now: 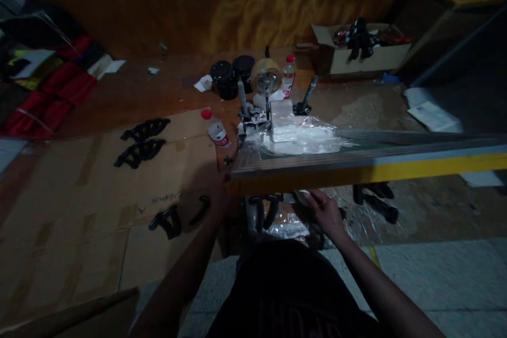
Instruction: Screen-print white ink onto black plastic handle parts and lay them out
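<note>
A screen-printing frame (380,167) with a yellow front edge is raised in front of me, white paste (312,142) spread over its mesh. My left hand (219,195) is at the frame's left end; it is dim and its fingers are hard to make out. Below the front edge, my right hand (328,215) is closed, its fingers pinching a small white piece (303,197) partly hidden by the frame. Just left of it, a black curved plastic part (264,211) lies under the frame. Another black part (201,210) rests beside my left forearm.
Cardboard (95,185) covers the left, bearing several black parts (139,152). Behind the frame stand two black jars (225,82), a tape roll (266,78) and two red-capped bottles (217,132). A carton (370,58) sits back right; more black parts (376,203) lie right.
</note>
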Demonstrator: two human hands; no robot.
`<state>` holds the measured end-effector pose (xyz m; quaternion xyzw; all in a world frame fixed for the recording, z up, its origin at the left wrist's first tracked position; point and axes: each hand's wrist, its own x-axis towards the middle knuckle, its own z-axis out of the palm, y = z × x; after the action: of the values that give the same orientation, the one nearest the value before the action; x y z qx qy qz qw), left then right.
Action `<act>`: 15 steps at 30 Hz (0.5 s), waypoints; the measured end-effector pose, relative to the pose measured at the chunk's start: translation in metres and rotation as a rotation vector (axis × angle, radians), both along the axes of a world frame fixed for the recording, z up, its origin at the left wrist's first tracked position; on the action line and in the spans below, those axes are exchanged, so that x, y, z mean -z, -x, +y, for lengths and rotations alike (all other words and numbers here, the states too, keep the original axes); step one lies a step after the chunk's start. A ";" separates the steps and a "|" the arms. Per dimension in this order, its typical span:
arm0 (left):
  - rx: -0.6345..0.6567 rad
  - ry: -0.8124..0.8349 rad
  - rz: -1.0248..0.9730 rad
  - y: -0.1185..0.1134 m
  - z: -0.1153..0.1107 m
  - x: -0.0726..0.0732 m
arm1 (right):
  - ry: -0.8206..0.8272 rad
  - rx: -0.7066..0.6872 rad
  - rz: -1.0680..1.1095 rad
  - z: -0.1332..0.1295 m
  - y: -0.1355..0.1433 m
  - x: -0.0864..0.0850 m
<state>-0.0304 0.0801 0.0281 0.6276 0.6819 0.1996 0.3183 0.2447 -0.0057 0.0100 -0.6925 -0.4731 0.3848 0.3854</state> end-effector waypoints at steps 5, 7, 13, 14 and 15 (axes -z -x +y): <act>0.294 0.005 0.249 -0.041 -0.100 0.028 | -0.034 -0.099 0.031 0.009 0.008 0.004; 0.313 0.035 0.383 -0.055 -0.113 0.033 | -0.055 -0.147 0.022 0.012 0.012 0.004; 0.271 0.057 0.417 -0.042 -0.109 0.028 | -0.195 -0.337 -0.152 0.010 0.025 0.001; 0.277 0.040 0.415 -0.036 -0.109 0.029 | -0.234 -0.392 -0.204 0.010 0.028 0.001; 0.290 0.012 0.411 -0.031 -0.109 0.030 | -0.272 -0.454 -0.264 0.010 0.032 0.002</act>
<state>0.0008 -0.0292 -0.0015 0.7443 0.6363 0.0158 0.2020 0.2132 0.0041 0.0075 -0.5553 -0.7091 0.3007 0.3137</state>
